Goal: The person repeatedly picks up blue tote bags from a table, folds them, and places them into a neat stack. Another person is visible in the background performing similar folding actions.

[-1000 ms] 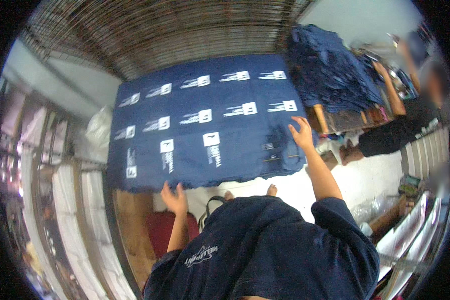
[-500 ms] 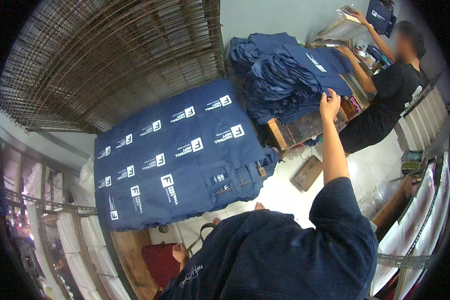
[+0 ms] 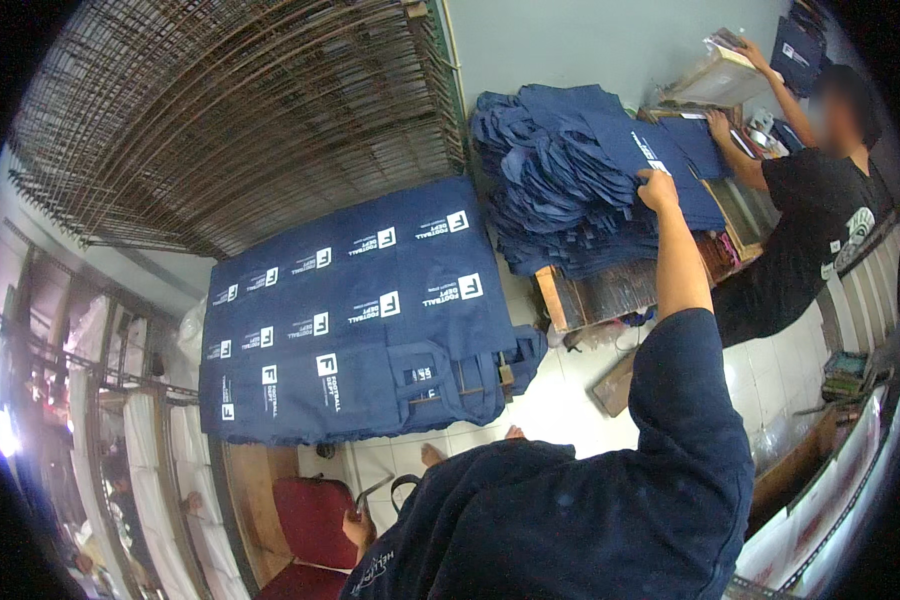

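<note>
My right hand (image 3: 657,190) reaches out to a heaped pile of navy cloth bags (image 3: 560,150). Its fingers are closed on the edge of the top bag (image 3: 642,148), beside a white print. Low in the view, my left hand (image 3: 358,528) hangs by a dark red chair (image 3: 315,518); its fingers are curled, and whatever they hold is hidden. Ahead of me, more navy bags with white prints lie in overlapping rows (image 3: 360,270) across a broad surface. Some strap loops (image 3: 425,372) show at their near right corner.
A wire drying rack (image 3: 240,110) rises at the far left. On the right a co-worker in black (image 3: 800,215) handles a pale frame (image 3: 718,78) at a wooden table (image 3: 605,300). A brown block (image 3: 613,385) lies on the tiled floor. Shelving (image 3: 150,480) stands at left.
My right hand has come down onto the pile and closed on the top bag; before, it hovered at its edge. The whole view has shifted slightly. The co-worker still handles the pale frame.
</note>
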The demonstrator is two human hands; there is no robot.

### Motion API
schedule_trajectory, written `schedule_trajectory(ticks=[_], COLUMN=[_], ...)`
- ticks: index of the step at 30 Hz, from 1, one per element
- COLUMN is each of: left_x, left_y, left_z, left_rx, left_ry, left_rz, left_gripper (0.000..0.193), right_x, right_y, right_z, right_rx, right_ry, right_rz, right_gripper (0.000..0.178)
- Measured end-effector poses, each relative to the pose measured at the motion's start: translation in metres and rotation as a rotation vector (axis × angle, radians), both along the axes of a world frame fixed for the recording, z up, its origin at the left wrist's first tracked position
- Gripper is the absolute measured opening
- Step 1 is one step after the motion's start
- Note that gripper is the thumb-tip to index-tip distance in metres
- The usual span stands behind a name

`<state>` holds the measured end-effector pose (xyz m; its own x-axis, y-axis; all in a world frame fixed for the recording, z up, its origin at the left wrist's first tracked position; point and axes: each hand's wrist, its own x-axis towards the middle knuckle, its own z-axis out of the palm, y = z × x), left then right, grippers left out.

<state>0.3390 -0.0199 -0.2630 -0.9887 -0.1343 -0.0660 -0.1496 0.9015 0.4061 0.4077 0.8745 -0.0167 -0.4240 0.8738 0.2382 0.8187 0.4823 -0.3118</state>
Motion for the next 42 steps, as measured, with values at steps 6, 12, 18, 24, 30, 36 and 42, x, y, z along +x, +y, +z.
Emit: schedule_trajectory(ticks=[6, 12, 18, 24, 30, 36, 42], left_x=[0.032, 0.006, -0.066, -0.074, -0.073, -0.075, -0.113], left_y=[0.0, 0.039, 0.127, 0.286, 0.371, 0.413, 0.355], left_z=[0.035, 0.054, 0.069, 0.174, 0.216, 0.265, 0.321], left_rx=[0.06, 0.243, 0.569, 0.988, 1.319, 1.879, 2.102], left_ry=[0.029, 0.305, 0.411, -0.061, -1.121, -1.708, -1.403], left_rz=[0.146, 0.034, -0.212, -0.614, -0.752, -0.794, -0.776], left_gripper=[0.028, 0.023, 0.014, 0.026, 0.075, 0.103, 0.063], right_x=[-0.002, -0.001, 0.0, 0.013, 0.01, -0.013, -0.05], right_y=[0.007, -0.002, -0.026, -0.086, -0.164, -0.167, -0.211], right_z=[-0.002, 0.034, 0.148, 0.279, 0.347, 0.299, 0.242], right_rx=[0.015, 0.292, 0.619, 0.706, -0.05, -0.405, -0.689], right_ry=[-0.012, 0.156, 0.382, 0.74, 1.262, 1.336, 1.468], right_rz=[-0.03, -0.097, -0.028, 0.386, 0.877, 1.311, 1.27], right_gripper=[0.023, 0.022, 0.018, 0.024, 0.02, 0.045, 0.064])
